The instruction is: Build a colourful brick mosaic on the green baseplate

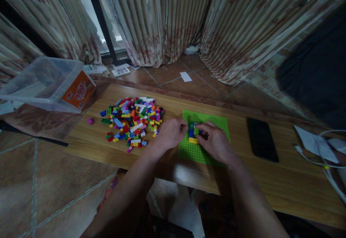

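A bright green studded baseplate lies on the wooden table. On it stands a small build of toy bricks, with a blue brick and a yellow brick showing, and a dark green one at the far end. My right hand reaches over the plate from the right, thumb and forefinger closed on a light green brick at the build's right side. My left hand is at the plate's left edge, fingers curled together; whatever may be inside them is hidden.
Left of the plate spreads a pile of loose coloured bricks. A clear plastic bin with an orange label stands beyond the table's left end. To the right lie a black phone, white paper and white cables.
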### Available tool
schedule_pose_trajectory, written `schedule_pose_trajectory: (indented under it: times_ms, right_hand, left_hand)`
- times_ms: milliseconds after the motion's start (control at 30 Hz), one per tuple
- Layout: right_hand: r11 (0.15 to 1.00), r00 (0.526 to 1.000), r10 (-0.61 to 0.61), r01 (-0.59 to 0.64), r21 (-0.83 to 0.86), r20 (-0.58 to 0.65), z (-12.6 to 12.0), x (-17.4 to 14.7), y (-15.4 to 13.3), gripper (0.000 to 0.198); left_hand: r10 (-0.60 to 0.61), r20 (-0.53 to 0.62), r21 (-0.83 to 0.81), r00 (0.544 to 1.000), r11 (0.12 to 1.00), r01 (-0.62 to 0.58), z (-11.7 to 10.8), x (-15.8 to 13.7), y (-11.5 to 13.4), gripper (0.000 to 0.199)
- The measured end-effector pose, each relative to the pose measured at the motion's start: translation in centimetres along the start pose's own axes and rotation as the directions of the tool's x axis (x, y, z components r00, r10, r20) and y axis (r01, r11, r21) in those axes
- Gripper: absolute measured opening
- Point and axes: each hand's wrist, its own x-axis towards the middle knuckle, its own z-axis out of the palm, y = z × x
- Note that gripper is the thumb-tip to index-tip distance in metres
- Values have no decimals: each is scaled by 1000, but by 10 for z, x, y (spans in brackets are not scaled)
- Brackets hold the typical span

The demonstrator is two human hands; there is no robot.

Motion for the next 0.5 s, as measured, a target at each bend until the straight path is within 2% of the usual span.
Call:
schedule_pose_trajectory:
  times_ms: [333, 500]
  right_hand:
    - [998, 1000, 3, -3, -69, 0, 1, 1, -3, 25]
    - [999, 1000, 14, -15, -31, -20, 0, 2, -6, 21]
  left_hand:
    - [0, 1, 33, 1000, 999, 0, 1, 0, 1, 24]
    - [5, 11, 46, 1000, 999, -6, -1, -1, 3, 24]
